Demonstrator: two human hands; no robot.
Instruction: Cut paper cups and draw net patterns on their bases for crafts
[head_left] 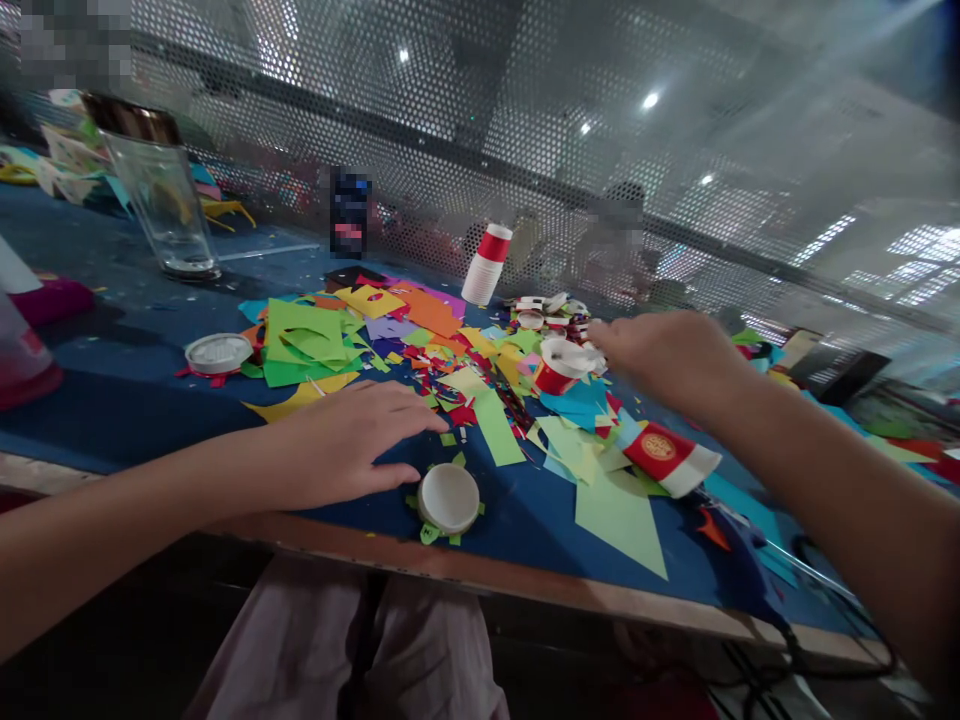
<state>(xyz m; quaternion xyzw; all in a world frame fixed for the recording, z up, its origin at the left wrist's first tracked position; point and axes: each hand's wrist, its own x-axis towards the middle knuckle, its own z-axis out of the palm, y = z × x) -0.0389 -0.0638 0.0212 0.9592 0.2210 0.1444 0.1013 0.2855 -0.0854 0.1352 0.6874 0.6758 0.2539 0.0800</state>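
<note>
My left hand is open over the table's near edge, its fingers stretched out and thumb apart. Just right of the thumb sits a small white paper-cup bottom with green paper pieces sticking out around it like a turtle's feet. My right hand reaches to the far side, by a pile of cut cup pieces. Its fingers point down and are mostly hidden, so any grip does not show. Below it stands a cut red-and-white paper cup. Another red paper cup lies on its side nearer me.
Coloured paper scraps cover the middle of the blue table. A stack of paper cups stands behind them. To the left are a glass bottle and a round white lid-like piece. A glue gun with a cable lies at right.
</note>
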